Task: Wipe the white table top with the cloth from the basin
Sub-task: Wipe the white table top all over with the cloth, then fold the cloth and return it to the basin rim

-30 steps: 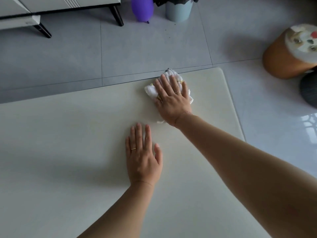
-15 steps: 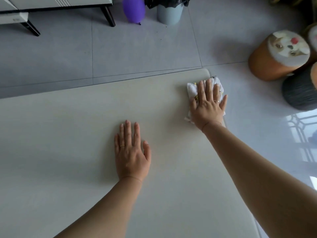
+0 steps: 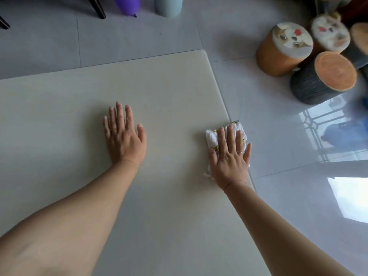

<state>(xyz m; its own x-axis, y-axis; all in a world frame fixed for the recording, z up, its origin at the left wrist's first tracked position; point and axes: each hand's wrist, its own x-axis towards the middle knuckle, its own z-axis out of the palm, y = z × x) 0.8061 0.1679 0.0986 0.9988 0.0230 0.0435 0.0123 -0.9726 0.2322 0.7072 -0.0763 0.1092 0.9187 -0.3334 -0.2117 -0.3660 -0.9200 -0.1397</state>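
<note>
My flat, unclenched right grip (image 3: pixel 229 158) presses the crumpled white cloth (image 3: pixel 212 139) at the cream counter (image 3: pixel 169 86) edge; overshooting could drop it.

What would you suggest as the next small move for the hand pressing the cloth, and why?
Probably slide the right hand and the cloth a little nearer along the right edge of the table top. The hand lies flat on the cloth, which sits at that edge, with bare surface nearer; the left hand braces flat on the top.
</note>
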